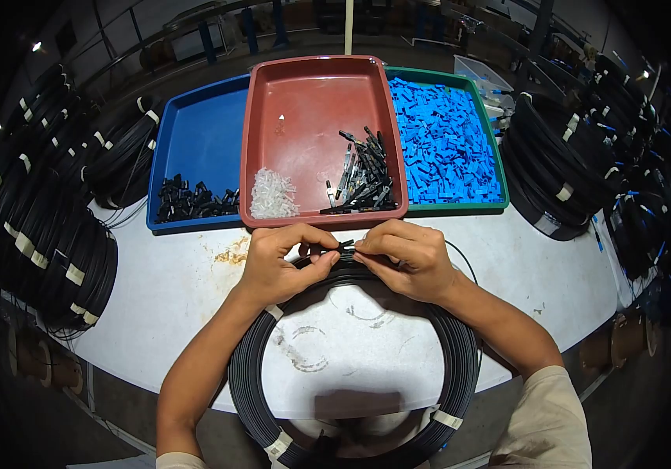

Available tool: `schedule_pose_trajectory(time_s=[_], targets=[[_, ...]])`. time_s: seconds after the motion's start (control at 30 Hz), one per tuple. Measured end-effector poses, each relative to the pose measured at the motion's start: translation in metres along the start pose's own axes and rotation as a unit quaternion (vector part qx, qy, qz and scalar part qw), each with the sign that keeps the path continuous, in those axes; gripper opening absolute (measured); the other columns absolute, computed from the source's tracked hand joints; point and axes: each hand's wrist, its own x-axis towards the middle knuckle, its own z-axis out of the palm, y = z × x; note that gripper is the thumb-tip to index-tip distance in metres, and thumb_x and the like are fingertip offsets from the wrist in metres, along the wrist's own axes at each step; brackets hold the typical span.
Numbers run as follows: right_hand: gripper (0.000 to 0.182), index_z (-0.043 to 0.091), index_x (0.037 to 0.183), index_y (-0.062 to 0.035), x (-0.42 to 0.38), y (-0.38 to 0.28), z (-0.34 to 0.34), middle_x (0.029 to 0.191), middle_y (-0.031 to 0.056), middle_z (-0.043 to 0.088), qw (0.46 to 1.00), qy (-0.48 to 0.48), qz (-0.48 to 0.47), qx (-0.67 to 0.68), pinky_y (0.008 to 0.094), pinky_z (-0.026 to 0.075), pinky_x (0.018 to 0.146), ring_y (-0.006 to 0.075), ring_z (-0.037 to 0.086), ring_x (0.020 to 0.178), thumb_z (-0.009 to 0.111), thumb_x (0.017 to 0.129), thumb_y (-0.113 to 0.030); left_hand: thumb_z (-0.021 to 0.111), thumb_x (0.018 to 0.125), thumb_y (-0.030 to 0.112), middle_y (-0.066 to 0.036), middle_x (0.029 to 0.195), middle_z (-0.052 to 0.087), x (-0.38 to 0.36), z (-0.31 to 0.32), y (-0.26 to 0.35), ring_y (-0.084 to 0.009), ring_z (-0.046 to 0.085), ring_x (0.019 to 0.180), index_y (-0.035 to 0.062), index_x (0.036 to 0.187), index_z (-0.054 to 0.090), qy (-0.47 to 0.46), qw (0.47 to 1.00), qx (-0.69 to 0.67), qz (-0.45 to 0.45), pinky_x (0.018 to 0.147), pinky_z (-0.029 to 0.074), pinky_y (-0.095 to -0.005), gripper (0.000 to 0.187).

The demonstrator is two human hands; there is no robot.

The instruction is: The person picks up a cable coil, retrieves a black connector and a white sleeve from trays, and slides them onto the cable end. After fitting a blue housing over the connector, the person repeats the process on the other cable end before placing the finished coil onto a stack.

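Note:
A large coil of black cable (248, 367), bound with pale tape, lies in front of me at the table's front edge. Above its far side my left hand (285, 262) pinches a small black connector (346, 247) between thumb and fingers. My right hand (410, 258) is closed in a pinch just to the right, its fingertips close against the connector's end. A tiny pale bit shows there, but what the right fingers grip is mostly hidden. One loose thin cable (467, 262) curves out from behind the right hand.
Beyond my hands stand a blue tray (202, 133) with black parts, a red tray (312, 102) with clear sleeves (273, 194) and black connectors (365, 176), and a green tray (500, 184) of blue pieces (445, 144). Cable coils (46, 258) flank the white table (148, 313), including a right-hand stack (550, 172).

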Motion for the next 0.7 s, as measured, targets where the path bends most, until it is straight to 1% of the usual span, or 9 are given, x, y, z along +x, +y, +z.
schedule_pose_trajectory(time_s=[0.17,0.4,0.5,0.57,0.7], targets=[[0.012,0.072,0.088,-0.0016,0.000,0.000,-0.001,0.085,0.0090,0.070,1.000,0.008,-0.010,0.002,0.0292,0.058,0.060,0.0199,0.070,0.069,0.080,0.079,-0.002,0.080,0.077,0.000,-0.005,0.079,0.074,-0.002,0.001,-0.003,-0.0079,0.063,0.062,-0.0010,0.090,0.074,0.015,1.000,-0.024,-0.007,0.056,0.050,-0.0228,0.015],[0.012,0.074,0.088,-0.0018,-0.002,0.004,-0.001,0.084,0.0088,0.070,0.999,0.006,-0.041,-0.004,0.0295,0.056,0.058,0.0198,0.070,0.068,0.081,0.079,-0.004,0.080,0.077,0.000,-0.007,0.079,0.074,-0.002,0.000,-0.002,-0.0091,0.065,0.064,-0.0013,0.090,0.074,0.005,0.999,-0.046,-0.005,0.058,0.051,-0.0235,0.015],[0.012,0.074,0.089,-0.0014,-0.002,0.003,-0.003,0.083,0.0092,0.070,0.999,0.001,-0.046,-0.006,0.0306,0.056,0.057,0.0207,0.070,0.067,0.081,0.079,-0.004,0.080,0.077,0.000,-0.007,0.080,0.075,-0.001,-0.001,0.000,-0.0097,0.066,0.065,-0.0013,0.091,0.074,0.002,0.999,-0.038,-0.008,0.058,0.052,-0.0232,0.015],[0.012,0.073,0.089,-0.0011,-0.001,0.002,-0.002,0.083,0.0094,0.070,0.999,0.003,-0.052,-0.008,0.0309,0.056,0.058,0.0211,0.070,0.068,0.081,0.079,-0.004,0.080,0.077,0.001,-0.008,0.080,0.075,0.001,-0.002,0.006,-0.0098,0.066,0.064,-0.0012,0.092,0.074,-0.010,1.000,-0.001,0.013,0.057,0.051,-0.0232,0.016],[0.012,0.073,0.088,-0.0001,0.000,0.002,-0.002,0.083,0.0101,0.071,0.998,0.002,-0.066,-0.011,0.0312,0.057,0.059,0.0217,0.070,0.069,0.080,0.079,-0.004,0.081,0.077,0.001,-0.008,0.079,0.074,0.002,-0.002,0.011,-0.0102,0.066,0.063,-0.0007,0.094,0.075,-0.001,1.000,0.018,0.007,0.057,0.051,-0.0232,0.018]])
